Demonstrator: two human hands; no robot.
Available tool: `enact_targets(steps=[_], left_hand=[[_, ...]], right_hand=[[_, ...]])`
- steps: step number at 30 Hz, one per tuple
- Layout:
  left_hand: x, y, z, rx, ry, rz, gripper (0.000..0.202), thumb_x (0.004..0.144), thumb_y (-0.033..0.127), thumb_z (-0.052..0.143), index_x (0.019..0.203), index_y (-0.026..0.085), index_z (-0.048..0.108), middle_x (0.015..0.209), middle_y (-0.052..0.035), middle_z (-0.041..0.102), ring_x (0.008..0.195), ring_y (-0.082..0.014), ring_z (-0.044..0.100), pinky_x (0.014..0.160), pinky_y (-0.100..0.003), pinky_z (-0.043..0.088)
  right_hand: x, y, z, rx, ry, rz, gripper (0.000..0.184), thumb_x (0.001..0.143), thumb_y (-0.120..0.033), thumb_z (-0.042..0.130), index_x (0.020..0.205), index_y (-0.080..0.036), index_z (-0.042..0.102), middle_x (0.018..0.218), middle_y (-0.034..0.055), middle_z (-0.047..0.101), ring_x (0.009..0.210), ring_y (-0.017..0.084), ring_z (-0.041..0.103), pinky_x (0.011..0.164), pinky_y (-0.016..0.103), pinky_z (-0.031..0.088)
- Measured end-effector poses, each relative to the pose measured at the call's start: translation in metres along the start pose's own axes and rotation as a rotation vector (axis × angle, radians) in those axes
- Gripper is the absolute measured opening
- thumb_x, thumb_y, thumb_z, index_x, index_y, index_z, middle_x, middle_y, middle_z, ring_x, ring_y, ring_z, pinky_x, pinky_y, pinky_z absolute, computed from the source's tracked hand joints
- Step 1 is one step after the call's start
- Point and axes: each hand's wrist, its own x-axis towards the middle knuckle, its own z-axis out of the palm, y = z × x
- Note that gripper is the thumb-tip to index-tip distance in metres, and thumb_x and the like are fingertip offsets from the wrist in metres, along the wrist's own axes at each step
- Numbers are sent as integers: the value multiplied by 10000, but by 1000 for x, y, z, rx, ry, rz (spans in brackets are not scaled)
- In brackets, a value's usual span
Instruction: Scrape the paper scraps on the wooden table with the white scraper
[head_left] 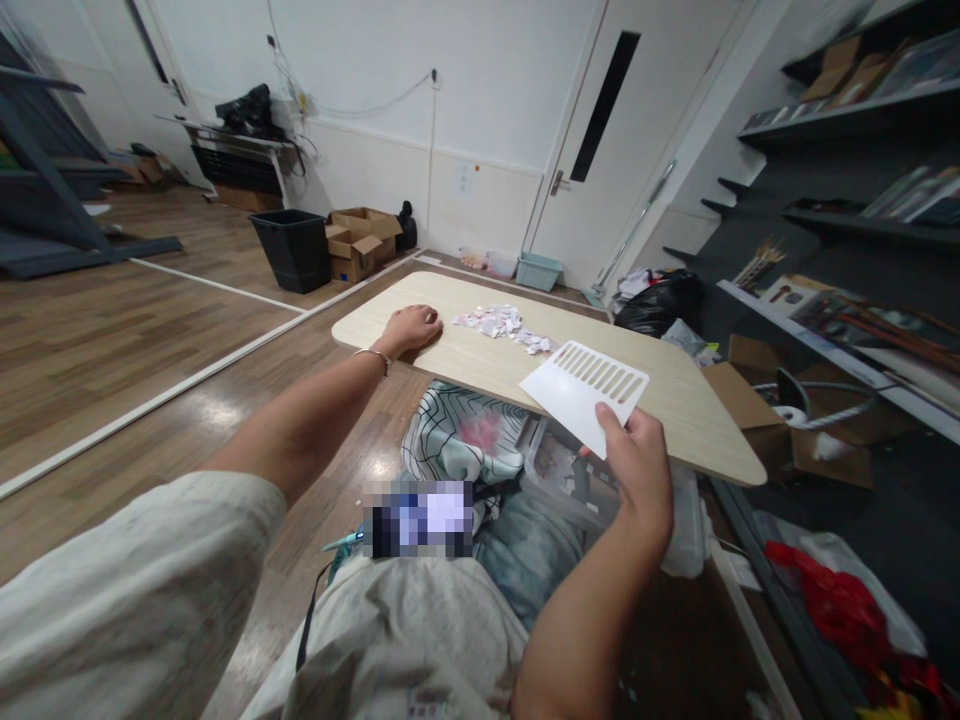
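My right hand (637, 455) grips a flat white plastic scraper (574, 390) by its near right corner, thumb on top. A row of slots runs along the scraper's far side, and its left part is over the near edge of the pale wooden table (660, 400). Small torn paper scraps (495, 320) lie in a loose heap in the middle of the tabletop, trailing toward the scraper. Left of the heap, my left hand (412, 328) rests on the table, holding nothing visible, its fingers loosely bent and apart from the scraps.
Below the table's near edge, a clear plastic bin (559, 460) holds pale scraps, beside patterned cloth (457, 435) over my lap. A blurred-out screen (424, 520) lies at my waist. Dark shelves (847, 200) and an open cardboard box (750, 400) stand to the right; a black bin (291, 250) stands far left.
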Motion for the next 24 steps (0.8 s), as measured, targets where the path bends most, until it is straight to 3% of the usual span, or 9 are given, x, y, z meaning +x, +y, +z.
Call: enact_targets(steps=[4, 8, 14, 19, 24], left_hand=[[-2, 3, -4, 32, -36, -25, 409, 1147, 502, 567, 1309, 227, 823, 1639, -165, 779, 1505, -371, 678, 1253, -531, 507], [-4, 6, -6, 41, -45, -29, 365, 1171, 463, 577, 1320, 220, 805, 1647, -172, 770, 1501, -363, 674, 1260, -516, 505], [-2, 3, -4, 25, -36, -19, 455, 1145, 506, 557, 1351, 216, 840, 1634, -175, 778, 1511, -391, 679, 1265, -571, 507], [2, -3, 1, -16, -2, 3, 710, 1082, 712, 500, 1365, 182, 879, 1579, -210, 810, 1485, -410, 704, 1225, -610, 515], [6, -7, 4, -30, -8, 11, 754, 1063, 750, 494, 1370, 182, 882, 1566, -225, 813, 1474, -428, 711, 1202, -636, 510]], right_hand=[[-5, -3, -4, -10, -28, 22, 300, 779, -532, 715, 782, -233, 721, 699, 64, 740, 526, 230, 613, 477, 370, 548], [-9, -5, -10, -1, -31, 14, 305, 803, -538, 737, 798, -233, 727, 695, 50, 736, 511, 216, 597, 462, 354, 530], [-5, -4, -3, 30, 8, -22, 401, 790, -606, 762, 865, -212, 778, 771, 88, 802, 551, 225, 633, 473, 355, 558], [-2, -3, 5, 53, -21, -28, 358, 756, -572, 762, 816, -219, 746, 748, 84, 797, 530, 223, 621, 457, 356, 540], [-6, -6, 0, 56, -15, -12, 350, 741, -562, 747, 804, -217, 756, 721, 74, 787, 525, 226, 628, 483, 364, 567]])
